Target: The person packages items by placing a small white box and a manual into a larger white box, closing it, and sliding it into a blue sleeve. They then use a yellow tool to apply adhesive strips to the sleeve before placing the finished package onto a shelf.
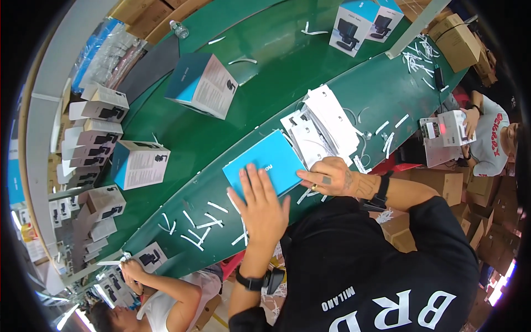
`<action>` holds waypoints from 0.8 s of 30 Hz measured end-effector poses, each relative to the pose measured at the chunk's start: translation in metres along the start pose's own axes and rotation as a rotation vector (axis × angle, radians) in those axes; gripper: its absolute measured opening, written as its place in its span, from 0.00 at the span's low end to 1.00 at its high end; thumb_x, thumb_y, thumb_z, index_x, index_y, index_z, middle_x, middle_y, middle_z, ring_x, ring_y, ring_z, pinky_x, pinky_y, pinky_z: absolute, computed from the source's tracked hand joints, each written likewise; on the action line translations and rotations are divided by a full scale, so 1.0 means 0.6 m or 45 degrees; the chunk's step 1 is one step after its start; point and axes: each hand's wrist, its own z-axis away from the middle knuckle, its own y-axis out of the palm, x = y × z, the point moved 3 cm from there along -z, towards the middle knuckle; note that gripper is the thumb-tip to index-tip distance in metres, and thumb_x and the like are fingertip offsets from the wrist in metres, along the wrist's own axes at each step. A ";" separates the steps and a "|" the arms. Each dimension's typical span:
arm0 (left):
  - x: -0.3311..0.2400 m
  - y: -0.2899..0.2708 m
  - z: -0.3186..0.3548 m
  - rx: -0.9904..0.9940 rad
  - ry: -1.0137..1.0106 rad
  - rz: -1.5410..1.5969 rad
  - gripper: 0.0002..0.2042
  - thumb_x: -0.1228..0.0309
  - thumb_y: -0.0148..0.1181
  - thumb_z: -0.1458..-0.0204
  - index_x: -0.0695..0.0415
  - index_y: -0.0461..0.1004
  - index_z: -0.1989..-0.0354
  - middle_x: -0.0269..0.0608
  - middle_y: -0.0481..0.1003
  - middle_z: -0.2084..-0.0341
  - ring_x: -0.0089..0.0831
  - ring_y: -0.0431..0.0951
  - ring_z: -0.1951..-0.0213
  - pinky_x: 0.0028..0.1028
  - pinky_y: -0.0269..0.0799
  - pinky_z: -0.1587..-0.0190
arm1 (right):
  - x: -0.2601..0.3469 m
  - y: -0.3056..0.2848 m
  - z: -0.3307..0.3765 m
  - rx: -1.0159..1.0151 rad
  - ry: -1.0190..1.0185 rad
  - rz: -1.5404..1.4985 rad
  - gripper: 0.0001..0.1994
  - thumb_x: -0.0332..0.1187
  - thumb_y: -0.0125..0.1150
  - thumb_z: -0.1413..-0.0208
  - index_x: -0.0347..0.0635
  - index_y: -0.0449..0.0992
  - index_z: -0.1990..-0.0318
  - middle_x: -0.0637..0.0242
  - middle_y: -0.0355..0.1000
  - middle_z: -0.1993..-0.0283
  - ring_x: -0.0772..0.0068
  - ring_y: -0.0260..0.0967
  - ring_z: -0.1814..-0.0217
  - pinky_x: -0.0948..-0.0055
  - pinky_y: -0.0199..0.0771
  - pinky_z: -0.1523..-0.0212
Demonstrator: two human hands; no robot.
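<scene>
A blue cardboard box (260, 157) with white lettering lies in front of me on the green table. My left hand (261, 206) rests flat on its near left part, fingers stretched out. At the box's right corner, my right hand (331, 178) is closed with the fingers curled and pressed together; whatever is between the fingertips cannot be made out. Just beyond the box, a stack of white folded card pieces (326, 122) leans beside it. Loose white paper strips (202, 228) are scattered left of my left hand.
Printed boxes stand on the green surface (265, 83), including one (206, 86) at the far left and a pair (357, 30) at the far right. Open boxes (91, 146) line the left shelf. Co-workers handle a white box (454, 128) at right and a printed box (150, 257) at lower left.
</scene>
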 end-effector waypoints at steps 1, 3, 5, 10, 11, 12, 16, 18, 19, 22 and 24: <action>-0.004 0.026 0.004 -0.055 0.032 -0.019 0.39 0.58 0.65 0.46 0.60 0.58 0.27 0.64 0.48 0.26 0.63 0.45 0.25 0.64 0.41 0.29 | -0.006 0.009 0.016 -0.004 -0.048 -0.020 0.26 0.39 0.77 0.53 0.50 0.79 0.43 0.73 0.63 0.76 0.73 0.65 0.81 0.72 0.67 0.81; 0.005 0.058 -0.005 -0.178 0.115 -0.075 0.43 0.56 0.66 0.48 0.60 0.55 0.26 0.65 0.49 0.26 0.65 0.46 0.25 0.67 0.41 0.30 | -0.020 0.029 0.025 -0.037 -0.147 -0.043 0.26 0.39 0.77 0.52 0.50 0.79 0.44 0.73 0.63 0.77 0.71 0.65 0.82 0.71 0.66 0.81; 0.008 0.057 -0.014 -0.192 0.140 -0.053 0.44 0.55 0.67 0.50 0.60 0.55 0.26 0.65 0.50 0.27 0.65 0.48 0.26 0.67 0.41 0.30 | -0.010 0.026 0.018 -0.064 -0.088 -0.072 0.25 0.39 0.77 0.52 0.50 0.80 0.44 0.73 0.64 0.78 0.71 0.66 0.82 0.71 0.67 0.80; 0.036 -0.014 -0.088 -0.193 0.176 0.022 0.52 0.49 0.72 0.58 0.60 0.54 0.26 0.67 0.52 0.29 0.66 0.51 0.28 0.67 0.43 0.31 | -0.013 0.026 -0.001 -0.197 0.008 -0.158 0.25 0.40 0.78 0.53 0.51 0.81 0.46 0.73 0.69 0.77 0.69 0.69 0.80 0.71 0.68 0.79; 0.041 -0.028 -0.102 -0.175 0.182 0.044 0.54 0.48 0.73 0.61 0.59 0.54 0.26 0.68 0.52 0.29 0.66 0.51 0.29 0.67 0.43 0.31 | -0.015 0.025 -0.004 -0.235 0.010 -0.162 0.24 0.40 0.79 0.53 0.51 0.81 0.46 0.72 0.71 0.76 0.69 0.70 0.80 0.71 0.69 0.78; 0.050 -0.029 -0.104 -0.173 0.190 0.038 0.54 0.48 0.73 0.61 0.59 0.54 0.26 0.68 0.52 0.29 0.66 0.51 0.29 0.67 0.43 0.31 | -0.016 0.025 -0.006 -0.244 0.014 -0.160 0.24 0.40 0.79 0.53 0.51 0.81 0.46 0.72 0.71 0.76 0.69 0.70 0.80 0.71 0.69 0.78; 0.065 -0.004 -0.099 0.014 0.199 0.241 0.59 0.48 0.76 0.69 0.54 0.53 0.25 0.72 0.48 0.30 0.67 0.53 0.31 0.68 0.43 0.31 | -0.028 0.010 -0.017 -0.055 0.069 -0.352 0.28 0.45 0.78 0.53 0.53 0.79 0.42 0.71 0.76 0.73 0.67 0.74 0.77 0.71 0.72 0.77; 0.062 -0.009 -0.091 0.074 0.301 0.038 0.58 0.48 0.76 0.68 0.54 0.53 0.25 0.72 0.48 0.31 0.69 0.53 0.32 0.68 0.43 0.32 | -0.037 -0.003 -0.026 0.090 0.195 -0.348 0.33 0.48 0.78 0.54 0.54 0.76 0.39 0.71 0.77 0.72 0.64 0.76 0.75 0.69 0.74 0.75; 0.059 -0.013 -0.093 0.101 0.352 -0.069 0.58 0.48 0.76 0.67 0.54 0.52 0.25 0.73 0.49 0.31 0.69 0.53 0.33 0.68 0.43 0.32 | -0.045 -0.009 -0.033 0.159 0.254 -0.345 0.35 0.49 0.78 0.54 0.55 0.74 0.37 0.71 0.78 0.72 0.63 0.77 0.75 0.69 0.75 0.75; 0.048 -0.023 -0.113 0.074 0.367 -0.100 0.57 0.50 0.75 0.67 0.55 0.53 0.25 0.72 0.50 0.32 0.69 0.54 0.34 0.66 0.45 0.32 | -0.070 -0.020 -0.061 0.248 0.254 -0.336 0.39 0.52 0.77 0.55 0.56 0.72 0.34 0.70 0.78 0.73 0.61 0.77 0.75 0.68 0.76 0.74; 0.050 -0.024 -0.120 0.076 0.380 -0.120 0.56 0.50 0.75 0.67 0.55 0.53 0.26 0.72 0.50 0.32 0.69 0.55 0.35 0.66 0.46 0.32 | -0.083 -0.010 -0.062 0.287 0.266 -0.340 0.41 0.54 0.77 0.55 0.56 0.70 0.32 0.70 0.78 0.73 0.60 0.78 0.74 0.68 0.77 0.74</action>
